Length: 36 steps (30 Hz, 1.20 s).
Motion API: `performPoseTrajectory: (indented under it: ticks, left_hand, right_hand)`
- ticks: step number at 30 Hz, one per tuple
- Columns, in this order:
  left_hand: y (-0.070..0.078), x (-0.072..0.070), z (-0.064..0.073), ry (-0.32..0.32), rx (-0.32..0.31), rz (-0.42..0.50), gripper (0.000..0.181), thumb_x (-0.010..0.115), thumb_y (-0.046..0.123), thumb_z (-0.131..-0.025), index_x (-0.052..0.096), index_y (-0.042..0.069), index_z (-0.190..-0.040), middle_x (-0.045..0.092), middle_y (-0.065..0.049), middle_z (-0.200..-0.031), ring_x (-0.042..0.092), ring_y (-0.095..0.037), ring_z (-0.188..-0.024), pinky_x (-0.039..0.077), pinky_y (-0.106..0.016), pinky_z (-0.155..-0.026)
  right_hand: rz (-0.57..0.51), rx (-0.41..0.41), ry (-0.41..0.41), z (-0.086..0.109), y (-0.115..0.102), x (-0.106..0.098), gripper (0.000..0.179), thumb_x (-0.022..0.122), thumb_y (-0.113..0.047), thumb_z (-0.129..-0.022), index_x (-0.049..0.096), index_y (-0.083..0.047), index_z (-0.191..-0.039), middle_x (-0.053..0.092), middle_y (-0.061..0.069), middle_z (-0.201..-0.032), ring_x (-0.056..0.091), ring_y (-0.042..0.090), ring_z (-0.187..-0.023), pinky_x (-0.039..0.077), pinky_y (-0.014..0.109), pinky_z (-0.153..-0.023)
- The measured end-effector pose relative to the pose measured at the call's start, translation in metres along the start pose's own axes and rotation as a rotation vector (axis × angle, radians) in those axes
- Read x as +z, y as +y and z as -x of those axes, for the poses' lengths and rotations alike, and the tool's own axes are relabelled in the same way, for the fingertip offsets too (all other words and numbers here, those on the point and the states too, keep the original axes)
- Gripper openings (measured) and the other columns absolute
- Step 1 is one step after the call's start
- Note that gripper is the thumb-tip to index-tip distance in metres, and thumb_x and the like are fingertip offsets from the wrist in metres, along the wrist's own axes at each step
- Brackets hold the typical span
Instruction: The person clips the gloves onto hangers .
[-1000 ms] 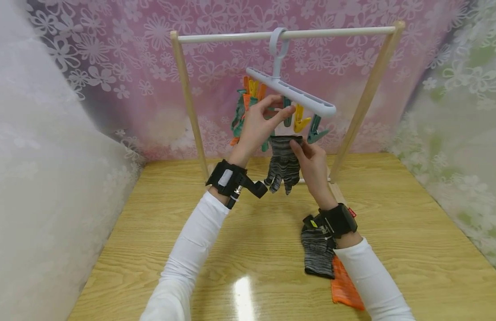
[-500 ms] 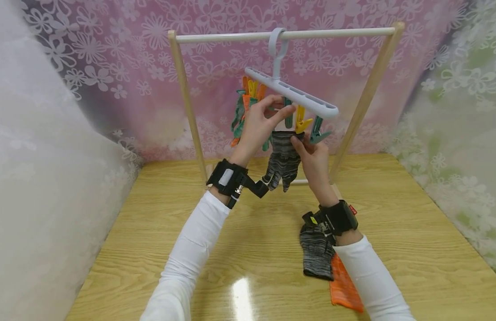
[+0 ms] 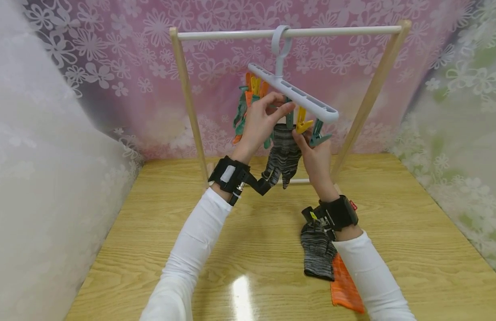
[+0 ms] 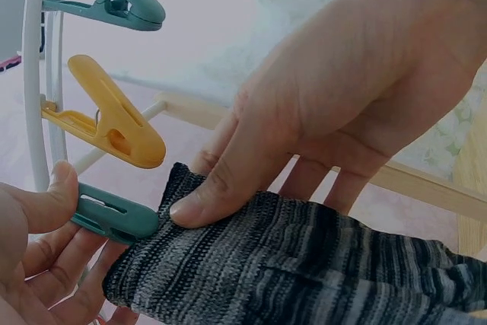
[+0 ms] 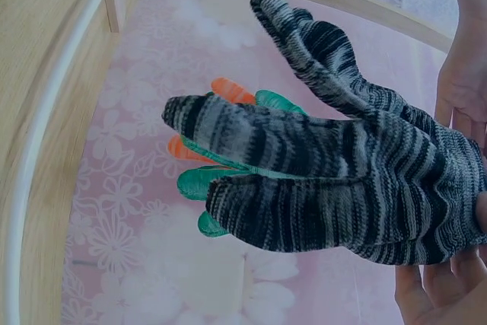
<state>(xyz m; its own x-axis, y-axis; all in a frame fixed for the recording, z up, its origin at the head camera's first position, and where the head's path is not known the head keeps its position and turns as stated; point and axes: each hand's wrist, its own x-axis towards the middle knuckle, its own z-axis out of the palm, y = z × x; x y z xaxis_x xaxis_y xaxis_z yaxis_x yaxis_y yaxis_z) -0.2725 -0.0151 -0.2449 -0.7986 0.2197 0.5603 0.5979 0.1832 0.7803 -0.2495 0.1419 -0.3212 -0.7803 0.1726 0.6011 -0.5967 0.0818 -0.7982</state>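
Observation:
My left hand [image 3: 258, 122] pinches a green clothespin [image 4: 114, 215] hanging from the white hanger [image 3: 296, 93], thumb on one side and fingers behind. Its lower end lies right at the cuff of a black-and-grey knit glove [image 4: 228, 264]. That cuff is held between thumb and fingers of my right hand [image 3: 318, 162], just below the pin. Fingers of the glove dangle down, well shown in the right wrist view. To the right on the hanger hang a yellow clothespin [image 3: 301, 121] and another green clothespin [image 3: 319, 133], close above my right hand.
Green and orange gloves [image 3: 240, 109] hang from clothespins at the hanger's far end. A wooden rack [image 3: 366, 91] with a white rod [image 3: 232, 34] carries the hanger. Under my right forearm, a second black-and-grey glove [image 3: 318, 254] and an orange knit piece [image 3: 346, 285] lie on the table [image 3: 272, 249].
My right hand has raised the glove, so its cuff has come up to the green clothespin. The left hand stays on the pin.

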Motion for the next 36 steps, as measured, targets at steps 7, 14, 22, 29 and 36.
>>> performPoseTrajectory:
  ticks: [7,14,22,29,36]
  left_hand:
    - [-0.001,0.0,0.0,0.01,-0.005,0.007,0.024,0.068,0.025,-0.1,0.07,0.006,-0.115,0.068,-0.008,-0.113,0.068,-0.019,-0.1,0.052,-0.026,-0.091]
    - [0.0,-0.001,-0.001,0.017,-0.008,0.004,0.024,0.068,0.027,-0.099,0.07,0.007,-0.113,0.068,-0.006,-0.113,0.069,-0.018,-0.099,0.052,-0.027,-0.088]
    - [0.001,-0.002,0.0,0.018,-0.01,0.014,0.023,0.07,0.024,-0.099,0.071,0.006,-0.113,0.068,-0.008,-0.113,0.07,-0.019,-0.099,0.052,-0.027,-0.087]
    - [-0.002,-0.003,0.006,-0.046,-0.01,0.069,0.04,0.067,0.022,-0.1,0.061,0.005,-0.136,0.064,-0.01,-0.125,0.067,-0.019,-0.107,0.052,-0.027,-0.095]
    - [-0.009,-0.001,0.01,-0.055,0.011,0.105,0.046,0.064,0.016,-0.101,0.053,0.003,-0.144,0.064,-0.015,-0.126,0.066,-0.023,-0.111,0.053,-0.026,-0.095]
  right_hand:
    - [0.004,0.004,0.001,-0.004,-0.004,0.002,0.016,0.07,-0.012,-0.097,0.062,-0.008,-0.111,0.068,-0.008,-0.101,0.067,0.008,-0.1,0.05,0.026,-0.09]
    - [0.083,-0.066,0.022,-0.009,-0.009,0.004,0.021,0.068,-0.013,-0.099,0.066,0.001,-0.115,0.061,-0.01,-0.082,0.058,0.001,-0.073,0.048,0.021,-0.073]
    - [0.139,-0.086,0.027,-0.012,-0.015,0.007,0.022,0.066,-0.012,-0.1,0.067,0.006,-0.114,0.062,-0.019,-0.08,0.048,0.004,-0.062,0.043,0.023,-0.068]
    - [0.162,-0.102,0.033,-0.011,-0.016,0.005,0.026,0.063,-0.014,-0.102,0.068,0.003,-0.12,0.049,-0.014,-0.068,0.04,0.006,-0.059,0.035,0.024,-0.061]
    - [0.19,-0.038,0.001,-0.01,-0.017,0.003,0.031,0.064,-0.018,-0.102,0.066,0.001,-0.127,0.068,0.004,-0.093,0.054,0.007,-0.078,0.041,0.024,-0.071]
